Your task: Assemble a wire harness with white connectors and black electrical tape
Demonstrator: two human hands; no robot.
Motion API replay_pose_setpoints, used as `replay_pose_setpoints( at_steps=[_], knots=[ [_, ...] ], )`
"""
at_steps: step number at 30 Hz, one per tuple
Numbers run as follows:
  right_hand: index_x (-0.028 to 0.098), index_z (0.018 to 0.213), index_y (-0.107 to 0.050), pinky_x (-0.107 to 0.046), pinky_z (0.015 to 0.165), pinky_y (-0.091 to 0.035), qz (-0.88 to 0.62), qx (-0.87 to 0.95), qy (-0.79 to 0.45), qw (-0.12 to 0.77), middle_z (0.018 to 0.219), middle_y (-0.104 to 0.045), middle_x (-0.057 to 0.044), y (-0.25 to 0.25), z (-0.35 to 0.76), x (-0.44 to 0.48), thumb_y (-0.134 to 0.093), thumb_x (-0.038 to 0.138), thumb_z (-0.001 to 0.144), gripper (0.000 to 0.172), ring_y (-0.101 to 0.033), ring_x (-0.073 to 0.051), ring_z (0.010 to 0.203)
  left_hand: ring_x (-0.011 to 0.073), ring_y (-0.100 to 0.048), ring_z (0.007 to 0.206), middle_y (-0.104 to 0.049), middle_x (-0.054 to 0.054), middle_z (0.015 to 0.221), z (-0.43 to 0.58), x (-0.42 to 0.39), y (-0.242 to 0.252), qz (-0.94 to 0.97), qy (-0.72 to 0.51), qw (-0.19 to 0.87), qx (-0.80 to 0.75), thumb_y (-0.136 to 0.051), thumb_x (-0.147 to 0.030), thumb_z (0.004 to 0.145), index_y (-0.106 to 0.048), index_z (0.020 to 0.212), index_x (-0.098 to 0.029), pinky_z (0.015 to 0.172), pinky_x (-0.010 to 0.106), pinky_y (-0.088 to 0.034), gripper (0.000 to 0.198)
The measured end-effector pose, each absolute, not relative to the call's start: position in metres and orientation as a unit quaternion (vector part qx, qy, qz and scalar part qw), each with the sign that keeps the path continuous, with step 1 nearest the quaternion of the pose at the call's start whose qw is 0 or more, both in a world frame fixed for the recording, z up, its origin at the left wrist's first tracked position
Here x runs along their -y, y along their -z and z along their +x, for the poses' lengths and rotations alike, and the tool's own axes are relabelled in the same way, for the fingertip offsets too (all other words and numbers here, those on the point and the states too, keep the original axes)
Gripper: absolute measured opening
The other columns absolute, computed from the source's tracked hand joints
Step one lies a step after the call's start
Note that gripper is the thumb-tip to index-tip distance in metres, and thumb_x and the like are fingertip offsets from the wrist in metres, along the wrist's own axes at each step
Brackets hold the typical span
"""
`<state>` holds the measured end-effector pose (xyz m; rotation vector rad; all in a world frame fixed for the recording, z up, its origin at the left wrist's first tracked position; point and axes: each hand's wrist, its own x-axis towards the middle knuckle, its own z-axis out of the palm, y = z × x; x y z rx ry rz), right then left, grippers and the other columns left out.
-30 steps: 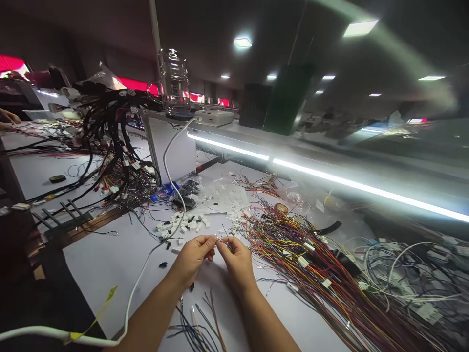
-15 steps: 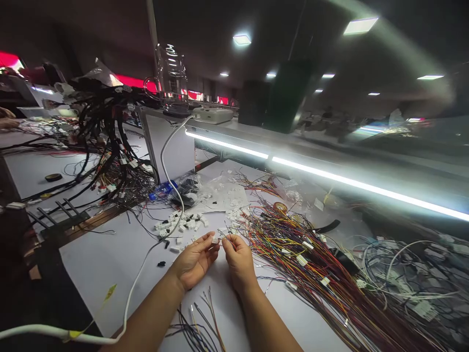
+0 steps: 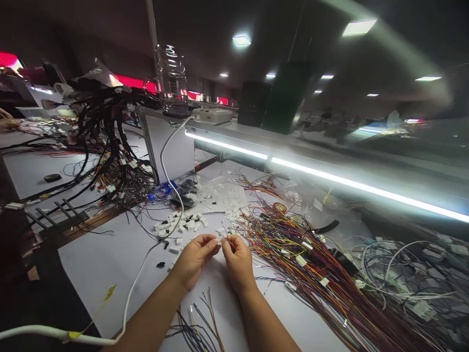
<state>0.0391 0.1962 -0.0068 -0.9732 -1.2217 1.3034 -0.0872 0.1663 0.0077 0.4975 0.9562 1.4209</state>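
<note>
My left hand (image 3: 194,258) pinches a small white connector (image 3: 219,240), of which only a bit shows between the fingertips. Close beside it, my right hand (image 3: 238,256) is closed on thin dark wires (image 3: 226,231) whose ends stick up above the fingers. The fingertips of both hands nearly meet at the connector. Loose white connectors (image 3: 190,223) lie on the table just beyond my hands. Between my forearms rest several loose wires (image 3: 198,325) with bare metal ends.
A thick bundle of coloured wires (image 3: 315,269) fills the right side. A white cable (image 3: 137,276) crosses at the left. Black harnesses (image 3: 106,117) hang at the back left. A lit shelf edge (image 3: 330,180) runs across the back, with a glass mug (image 3: 171,80) above.
The fingers of my left hand have curled in and closed more tightly around the connector. My right hand has barely moved.
</note>
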Motion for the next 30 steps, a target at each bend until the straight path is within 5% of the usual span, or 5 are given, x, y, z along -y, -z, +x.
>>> replay_pose_setpoints(
  at_steps=[7, 12, 30],
  knots=[
    [0.018, 0.079, -0.056, -0.021, 0.042, -0.031, -0.385, 0.482, -0.617, 0.489, 0.056, -0.051, 0.004, 0.008, 0.04, -0.197, -0.057, 0.05, 0.082, 0.032, -0.039, -0.009, 0.042, 0.0123, -0.064, 0.082, -0.067, 0.002, 0.083, -0.091, -0.168, -0.006, 0.223, -0.6, 0.661, -0.391, -0.078, -0.02, 0.071, -0.068, 0.082, -0.016, 0.084, 0.023, -0.05, 0.016],
    [0.017, 0.08, -0.056, -0.022, 0.048, -0.041, -0.378, 0.497, -0.618, 0.478, 0.055, -0.058, 0.002, 0.011, 0.04, -0.197, -0.059, 0.052, 0.081, 0.034, -0.051, -0.011, 0.046, 0.0126, -0.063, 0.079, -0.066, 0.002, 0.081, -0.093, -0.168, -0.006, 0.235, -0.598, 0.657, -0.394, -0.079, -0.021, 0.071, -0.067, 0.082, -0.015, 0.079, 0.024, -0.05, 0.017],
    [0.021, 0.082, -0.052, -0.023, 0.042, -0.043, -0.411, 0.536, -0.586, 0.447, 0.055, -0.064, 0.002, 0.01, 0.033, -0.191, -0.052, 0.049, 0.084, 0.028, -0.059, -0.015, 0.044, 0.0147, -0.059, 0.067, -0.065, 0.003, 0.072, -0.102, -0.169, -0.001, 0.353, -0.548, 0.615, -0.444, -0.074, -0.037, 0.074, -0.065, 0.084, -0.015, 0.067, 0.027, -0.045, 0.026]
  ],
)
